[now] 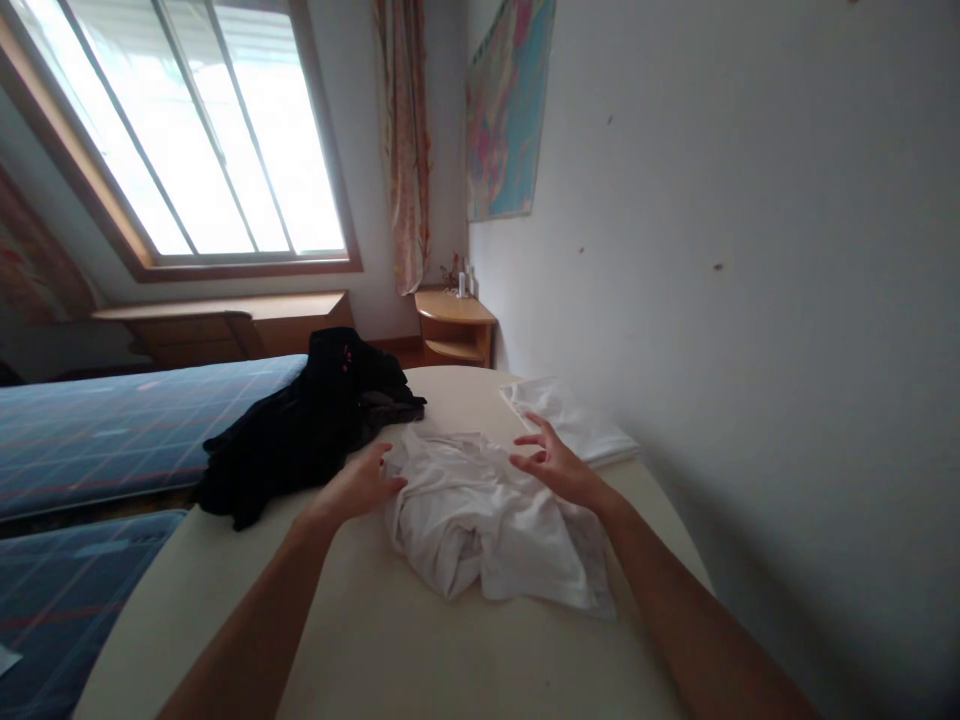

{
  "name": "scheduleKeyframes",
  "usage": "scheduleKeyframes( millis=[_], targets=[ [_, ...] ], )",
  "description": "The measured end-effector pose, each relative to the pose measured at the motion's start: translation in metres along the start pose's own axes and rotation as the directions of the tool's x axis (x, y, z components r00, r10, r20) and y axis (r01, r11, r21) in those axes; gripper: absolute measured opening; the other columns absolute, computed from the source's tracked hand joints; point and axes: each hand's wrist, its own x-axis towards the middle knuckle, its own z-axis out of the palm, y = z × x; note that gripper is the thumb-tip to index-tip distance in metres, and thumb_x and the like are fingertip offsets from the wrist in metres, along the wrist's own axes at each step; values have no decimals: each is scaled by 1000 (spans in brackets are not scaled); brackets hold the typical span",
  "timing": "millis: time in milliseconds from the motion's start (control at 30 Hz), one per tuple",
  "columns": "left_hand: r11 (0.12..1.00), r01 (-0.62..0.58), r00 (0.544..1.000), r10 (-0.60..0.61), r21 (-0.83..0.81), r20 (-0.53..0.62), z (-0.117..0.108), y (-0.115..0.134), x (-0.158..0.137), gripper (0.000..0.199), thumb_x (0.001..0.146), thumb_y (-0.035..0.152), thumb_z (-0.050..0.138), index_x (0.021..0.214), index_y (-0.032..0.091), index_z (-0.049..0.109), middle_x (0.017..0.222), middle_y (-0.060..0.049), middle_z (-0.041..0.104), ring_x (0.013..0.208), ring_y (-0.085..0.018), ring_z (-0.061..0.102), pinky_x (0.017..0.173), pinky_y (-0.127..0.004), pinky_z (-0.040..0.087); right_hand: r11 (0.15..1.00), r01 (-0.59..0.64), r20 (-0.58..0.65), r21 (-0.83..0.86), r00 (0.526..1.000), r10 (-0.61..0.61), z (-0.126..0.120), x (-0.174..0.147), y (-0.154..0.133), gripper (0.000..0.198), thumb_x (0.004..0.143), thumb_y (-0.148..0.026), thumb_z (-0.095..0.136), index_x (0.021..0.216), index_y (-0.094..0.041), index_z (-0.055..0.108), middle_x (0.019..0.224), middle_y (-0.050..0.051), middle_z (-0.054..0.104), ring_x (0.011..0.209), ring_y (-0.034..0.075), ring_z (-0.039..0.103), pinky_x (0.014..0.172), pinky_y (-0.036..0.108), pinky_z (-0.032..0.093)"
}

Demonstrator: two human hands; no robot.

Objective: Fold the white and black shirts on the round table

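A crumpled white garment (487, 520) lies in a loose heap on the round cream table (390, 640). My left hand (364, 482) is at the heap's left edge, fingers apart and curved toward the cloth. Over the right part of the heap, my right hand (553, 462) has its fingers spread, holding nothing. Whether the left fingertips touch the fabric I cannot tell. Behind my right hand a flat, folded white cloth (581, 420) rests near the table's right edge. To the left of my left hand lies a bunched black garment (300, 430).
Blue plaid mattresses (135, 425) stand along the left side of the table. A white wall (735, 300) runs close on the right. Beyond the table are a wooden corner shelf (455, 308), a low desk (225, 312), a curtain (407, 150) and a bright window (195, 130).
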Motion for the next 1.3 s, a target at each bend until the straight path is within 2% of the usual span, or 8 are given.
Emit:
scheduleKeyframes(
  millis=[200,367,433,600,733,833,1067,1300],
  targets=[
    [973,26,981,-69,228,184,-3,2,-6,45,73,30,67,114,14,61,76,-5,70,66,-20,66,57,-25,45,924,15,338,-382,933,125,-2,-17,-18,90,62,-60,83,139,-25,53,121,11,63,107,26,60,94,36,45],
    [973,-43,862,-79,227,501,-24,20,-21,19,68,36,70,72,18,66,54,2,60,48,-14,55,44,-21,36,937,68,620,-342,766,171,-1,-20,-35,55,67,-52,81,111,-20,74,90,2,66,81,17,60,71,25,45],
    [992,-60,817,-14,109,576,-36,26,-26,27,69,45,71,73,19,66,55,4,57,46,-11,50,42,-20,34,969,72,643,-234,760,99,-1,-20,-36,44,71,-51,78,99,-18,77,76,-1,63,70,13,55,61,22,40],
    [939,76,959,24,-336,283,-54,38,-24,45,66,59,74,81,18,62,54,8,45,43,-7,40,39,-17,25,998,64,113,29,991,-67,-2,-9,-29,44,75,-58,72,93,-17,74,65,-2,58,57,11,46,51,22,35],
    [832,42,987,-119,-553,-104,-50,43,-14,53,58,60,77,85,18,60,59,7,50,47,-8,46,42,-16,33,949,175,-337,263,938,-80,-4,9,-18,59,76,-59,68,120,-21,64,97,5,69,74,15,59,64,27,49],
    [789,-24,974,-120,-614,-192,-41,45,-9,54,59,59,77,89,18,60,76,1,62,61,-12,57,51,-20,46,927,253,-375,278,917,-137,-6,13,-11,73,79,-59,64,143,-29,46,144,11,51,107,21,61,88,36,52],
    [781,93,972,-205,-617,-112,-29,50,-8,25,81,37,66,89,16,56,79,0,63,72,-15,62,64,-27,55,909,235,119,-345,971,-206,9,-10,-18,76,69,-59,78,133,-23,59,148,14,47,137,32,39,115,51,28],
    [766,63,963,-215,-640,-162,-33,53,-10,18,88,33,57,98,19,55,82,-1,62,66,-15,62,57,-27,55,918,269,491,-292,866,-97,17,-19,-31,33,88,-49,62,93,-18,74,87,2,71,82,19,63,75,27,46]
  ],
)
